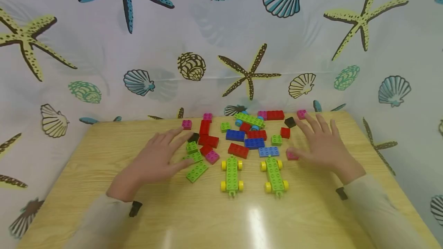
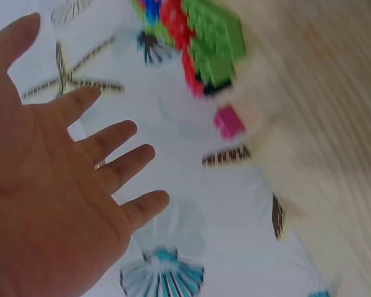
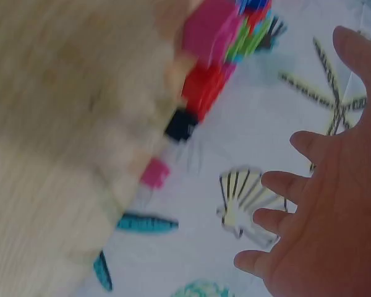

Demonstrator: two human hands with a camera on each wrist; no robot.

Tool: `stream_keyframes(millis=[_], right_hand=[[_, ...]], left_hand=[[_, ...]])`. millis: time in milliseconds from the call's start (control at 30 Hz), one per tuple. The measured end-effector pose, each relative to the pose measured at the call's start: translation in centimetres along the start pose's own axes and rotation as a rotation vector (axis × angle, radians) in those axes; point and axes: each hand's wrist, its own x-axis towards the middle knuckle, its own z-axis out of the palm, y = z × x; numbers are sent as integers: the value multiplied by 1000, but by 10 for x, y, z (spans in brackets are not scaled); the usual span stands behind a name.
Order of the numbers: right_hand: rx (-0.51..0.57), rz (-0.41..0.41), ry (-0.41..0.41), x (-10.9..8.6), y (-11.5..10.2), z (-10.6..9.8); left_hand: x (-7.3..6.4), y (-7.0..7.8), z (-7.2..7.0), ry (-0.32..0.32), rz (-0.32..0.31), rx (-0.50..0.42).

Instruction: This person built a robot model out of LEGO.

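Observation:
My left hand (image 1: 152,160) is spread over the left side of a group of toy building bricks, fingers relaxed and holding nothing. Nearest it are green bricks (image 1: 197,171), a black brick (image 1: 194,138) and a pink brick (image 1: 187,125). On the right, my other hand (image 1: 327,147) hovers with fingers apart, its thumb overlapping a pink brick (image 1: 292,155) in the head view. A second black brick (image 1: 290,122) lies beside its fingertips. Both wrist views show bare palms, the left hand (image 2: 55,179) and the right hand (image 3: 334,204), with bricks beyond.
Two green wheeled bases (image 1: 232,176) with yellow wheels stand at the front of the bricks. Another green base (image 1: 250,119) with blue wheels sits at the back. Red bricks (image 1: 238,150) and blue bricks (image 1: 254,143) lie between the hands. A patterned cloth (image 1: 214,87) hangs behind the wooden table (image 1: 194,218).

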Motion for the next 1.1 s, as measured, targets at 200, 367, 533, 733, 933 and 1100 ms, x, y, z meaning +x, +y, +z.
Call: stream_keyframes(millis=[200, 367, 533, 733, 933, 1100], right_hand=[[60, -160, 8, 3, -34, 11], [110, -243, -32, 5, -66, 14], [202, -282, -102, 6, -93, 16], [452, -230, -233, 5, -115, 18], [559, -172, -294, 7, -134, 24], [523, -159, -319, 8, -144, 31]], left_hand=[[21, 36, 26, -65, 54, -53], [30, 56, 46, -123, 79, -168], [34, 70, 55, -171, 71, -250], [36, 79, 58, -187, 50, -257], [37, 84, 60, -219, 25, -244], [39, 85, 61, -234, 32, -198]])
